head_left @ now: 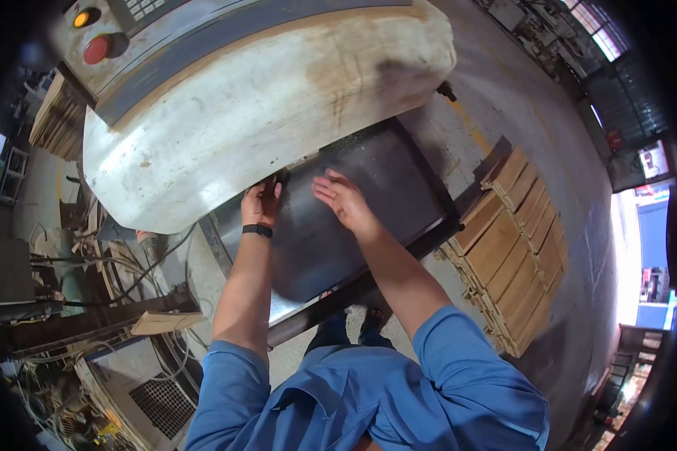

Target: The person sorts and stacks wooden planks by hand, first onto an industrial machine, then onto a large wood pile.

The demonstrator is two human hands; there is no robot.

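Observation:
My left hand (262, 201), with a black band on its wrist, is at the lower edge of the white machine cover (278, 98). Its fingers are curled beside a small dark part; what they hold, if anything, is hard to make out. To the right, my right hand (341, 198) is open over the dark metal table (368, 188), fingers stretched out and the palm turned toward the left hand. Nothing shows in it. The cover hides the far side of the table.
Stacked wooden boards (511, 255) stand on the floor to the right. A red push button (95, 49) and a yellow one (83, 18) are on the machine at upper left. Hoses and a grey unit with a grille (162, 402) crowd the lower left.

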